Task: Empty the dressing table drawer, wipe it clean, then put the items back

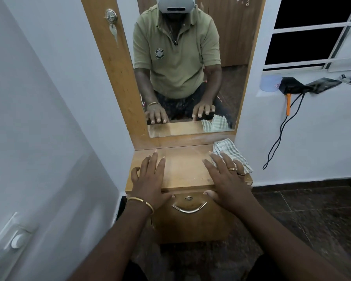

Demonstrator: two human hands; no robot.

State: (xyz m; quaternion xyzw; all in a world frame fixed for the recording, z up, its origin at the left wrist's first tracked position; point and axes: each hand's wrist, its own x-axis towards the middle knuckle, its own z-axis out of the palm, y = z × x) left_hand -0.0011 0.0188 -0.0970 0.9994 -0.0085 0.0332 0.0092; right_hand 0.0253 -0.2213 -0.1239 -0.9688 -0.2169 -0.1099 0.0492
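Head view, frame centre: left hand (150, 177) and right hand (227, 179) flat on the wooden dressing table top (182, 169), fingers spread, gripping nothing. Closed wooden drawer (190, 220) with curved metal handle (189, 207) directly below; striped grey-white cloth (230, 152) at top's right edge, partly under right fingers.

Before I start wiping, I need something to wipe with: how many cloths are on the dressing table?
1: a striped cloth at the tabletop's back right corner, partly under the right hand.

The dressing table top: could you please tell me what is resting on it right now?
Both hands lie flat on the table top: left hand, right hand. A striped cloth sits at the right rear corner, partly covered by the right hand's fingers.
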